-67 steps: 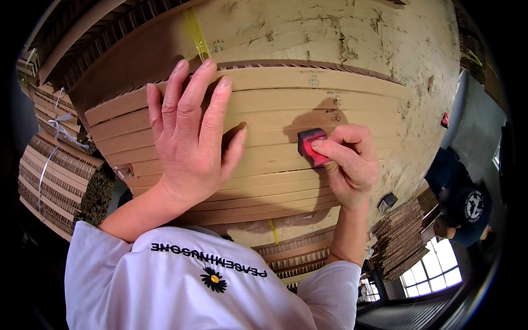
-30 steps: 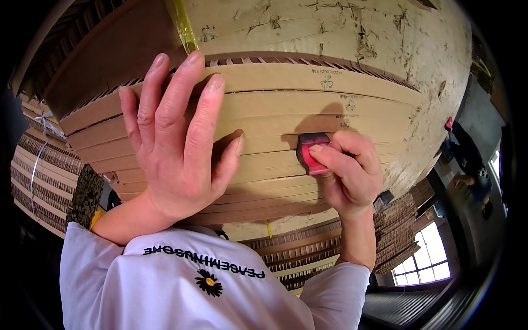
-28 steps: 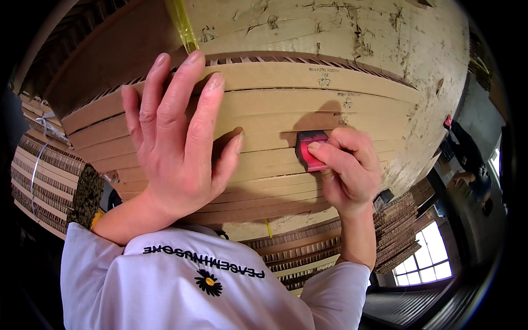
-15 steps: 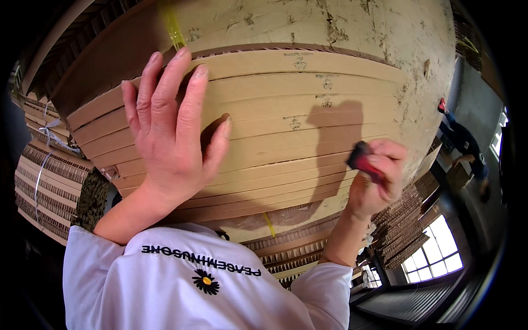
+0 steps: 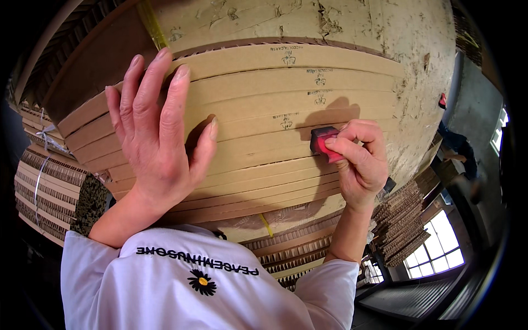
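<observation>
In front of me lie long brown cardboard strips (image 5: 242, 144), set side by side, several bearing small dark stamped marks. My left hand (image 5: 157, 132) rests on their left part, open, with its fingers spread and the thumb apart. A small rubber stamp (image 5: 332, 152), red with a dark block end, is in my right hand (image 5: 360, 165), pinched between thumb and fingers. The stamp is over the strips, below and right of the lowest mark; whether its face touches the cardboard cannot be seen.
The strips lie on a pale, worn board (image 5: 385, 33) with yellow tape (image 5: 152, 25). Bundled honeycomb cardboard (image 5: 52, 190) stands at the left, and more cardboard is stacked (image 5: 399, 223) at the right. Another person (image 5: 462, 151) is at the far right, near a window (image 5: 437, 247).
My right hand has brought the stamp left and slightly up, over the strips. My left hand has shifted a little left in the picture, along with the strips, and stays open.
</observation>
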`<state>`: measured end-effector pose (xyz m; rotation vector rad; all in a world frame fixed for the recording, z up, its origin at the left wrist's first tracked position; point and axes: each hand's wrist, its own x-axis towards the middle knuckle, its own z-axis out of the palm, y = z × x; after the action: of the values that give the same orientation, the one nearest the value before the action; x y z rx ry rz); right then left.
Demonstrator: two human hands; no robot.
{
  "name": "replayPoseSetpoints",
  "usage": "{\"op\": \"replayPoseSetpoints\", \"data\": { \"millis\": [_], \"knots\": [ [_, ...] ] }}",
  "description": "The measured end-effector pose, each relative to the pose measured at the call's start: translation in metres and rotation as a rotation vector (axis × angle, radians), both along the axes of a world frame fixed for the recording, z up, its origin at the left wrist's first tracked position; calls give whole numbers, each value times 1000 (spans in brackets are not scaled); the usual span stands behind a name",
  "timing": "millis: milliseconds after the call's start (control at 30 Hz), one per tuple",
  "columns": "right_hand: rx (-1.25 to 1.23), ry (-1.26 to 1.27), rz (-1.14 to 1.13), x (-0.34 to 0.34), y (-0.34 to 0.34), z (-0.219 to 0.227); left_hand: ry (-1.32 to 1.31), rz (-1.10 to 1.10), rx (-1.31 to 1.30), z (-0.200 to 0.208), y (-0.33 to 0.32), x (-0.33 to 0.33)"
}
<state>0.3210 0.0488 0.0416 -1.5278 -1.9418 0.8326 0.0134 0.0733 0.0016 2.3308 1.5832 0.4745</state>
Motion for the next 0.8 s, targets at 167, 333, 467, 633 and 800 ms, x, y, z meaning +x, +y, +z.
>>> {"op": "replayPoseSetpoints", "data": {
  "millis": [167, 333, 467, 633, 800],
  "knots": [
    [-4, -56, 12, -2, 2, 1, -10, -2, -6, 1, 1, 1],
    [35, -73, 41, -3, 5, -1, -8, -2, -6, 1, 1, 1],
    [37, -87, 64, -1, 8, -2, -15, 1, -5, 1, 2, 2],
    [33, -48, 90, 0, 11, -6, -10, -6, -9, 2, 2, 0],
    [5, -8, 79, 2, 8, -9, 2, -20, -1, 0, 2, -1]
  ]
}}
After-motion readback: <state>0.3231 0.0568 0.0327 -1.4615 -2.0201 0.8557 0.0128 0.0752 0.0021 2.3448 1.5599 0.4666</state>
